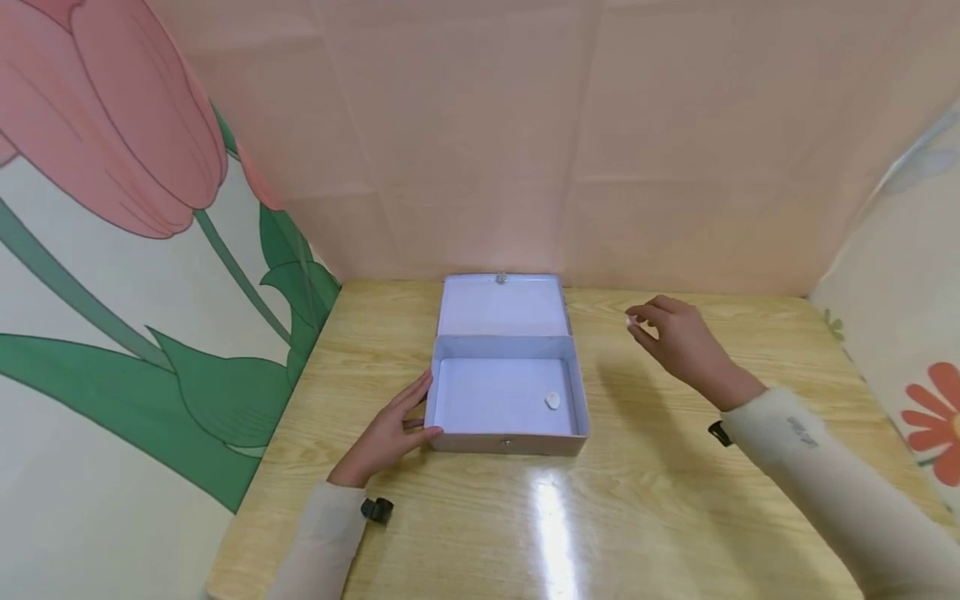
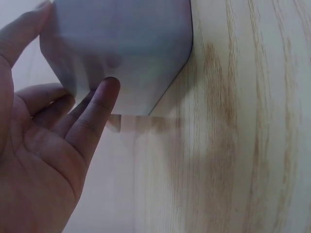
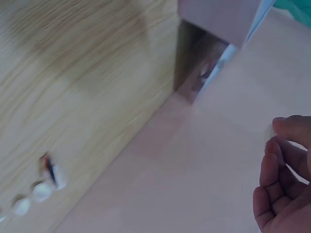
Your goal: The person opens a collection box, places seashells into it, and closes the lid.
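Observation:
An open, pale metal box (image 1: 507, 443) stands on the table with its lid (image 1: 502, 304) laid back. Inside, toward the right, lies a small white piece (image 1: 552, 400). My left hand (image 1: 390, 437) rests against the box's left side, thumb at the front corner; in the left wrist view, mostly straight fingers (image 2: 99, 104) touch the box wall (image 2: 126, 53). Right of the lid, above the table, my right hand (image 1: 682, 337) pinches a small whitish piece (image 1: 631, 320) between thumb and fingertips. In the right wrist view, the fingers mostly cover that piece.
Several small white round pieces (image 3: 41, 191) and a brown-and-dark item (image 3: 47, 167) lie on the wooden table in the right wrist view. A pink covering (image 1: 465, 150) rises behind the table. Flower-printed walls (image 1: 247, 358) flank both sides.

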`<state>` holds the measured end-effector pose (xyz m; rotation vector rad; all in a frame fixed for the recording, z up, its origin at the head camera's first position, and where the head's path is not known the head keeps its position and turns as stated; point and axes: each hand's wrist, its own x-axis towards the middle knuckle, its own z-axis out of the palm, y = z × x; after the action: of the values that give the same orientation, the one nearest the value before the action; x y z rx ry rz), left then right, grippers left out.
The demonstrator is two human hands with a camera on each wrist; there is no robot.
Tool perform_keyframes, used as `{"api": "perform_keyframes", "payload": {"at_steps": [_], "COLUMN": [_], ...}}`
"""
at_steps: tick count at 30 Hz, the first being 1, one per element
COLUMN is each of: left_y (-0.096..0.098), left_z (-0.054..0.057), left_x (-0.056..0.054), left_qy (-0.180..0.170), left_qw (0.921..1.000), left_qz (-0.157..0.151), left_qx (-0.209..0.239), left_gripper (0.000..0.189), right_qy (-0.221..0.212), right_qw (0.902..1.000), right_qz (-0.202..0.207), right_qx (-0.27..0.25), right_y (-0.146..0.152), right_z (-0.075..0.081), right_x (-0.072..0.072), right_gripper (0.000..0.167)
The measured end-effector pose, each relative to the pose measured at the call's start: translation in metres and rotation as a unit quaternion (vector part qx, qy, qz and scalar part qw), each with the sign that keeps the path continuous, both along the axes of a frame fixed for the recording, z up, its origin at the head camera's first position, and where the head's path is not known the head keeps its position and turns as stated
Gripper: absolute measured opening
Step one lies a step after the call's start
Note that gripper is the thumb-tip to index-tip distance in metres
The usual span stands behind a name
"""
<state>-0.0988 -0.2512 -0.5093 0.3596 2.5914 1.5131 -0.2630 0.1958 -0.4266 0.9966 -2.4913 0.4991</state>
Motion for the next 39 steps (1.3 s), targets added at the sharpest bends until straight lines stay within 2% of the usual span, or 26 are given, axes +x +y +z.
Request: {"api": "perform_keyframes", "payload": {"at_steps": [6, 10, 13, 19, 30, 39], "left_y": [0.003, 0.004, 0.004, 0.004, 0.002, 0.001], "left_z": [0.0, 0.0, -0.001, -0.001, -0.002, -0.003], "left_x": [-0.001, -0.002, -0.002, -0.003, -0.003, -0.001], "left_qy": [-0.011, -0.015, -0.008, -0.007, 0.006, -0.001], "left_qw": [0.9999, 0.9998, 0.9999, 0.9999, 0.9999, 0.9999], "left_qz": [0.007, 0.009, 0.007, 0.002, 0.004, 0.012], "left_qx": [0.009, 0.009, 0.009, 0.008, 0.009, 0.004], "left_gripper": [0.088, 0.087, 0.087, 0.088, 0.087, 0.087], "right_qy": [0.013, 0.012, 0.013, -0.017, -0.051, -0.041], "right_qw": [0.9993, 0.9995, 0.9998, 0.9994, 0.9948, 0.9922], "right_qz": [0.029, 0.026, 0.013, 0.008, 0.053, 0.071], "right_qx": [-0.018, -0.013, -0.001, 0.029, 0.071, 0.093], "right_y": [-0.022, -0.034, -0.042, -0.06, -0.101, -0.115], "right_z": [0.004, 0.003, 0.002, -0.002, -0.015, -0.023], "right_x": [0.001, 0.002, 0.004, 0.012, 0.026, 0.028], "right_gripper": [0.024, 0.024, 0.023, 0.026, 0.024, 0.022]}}
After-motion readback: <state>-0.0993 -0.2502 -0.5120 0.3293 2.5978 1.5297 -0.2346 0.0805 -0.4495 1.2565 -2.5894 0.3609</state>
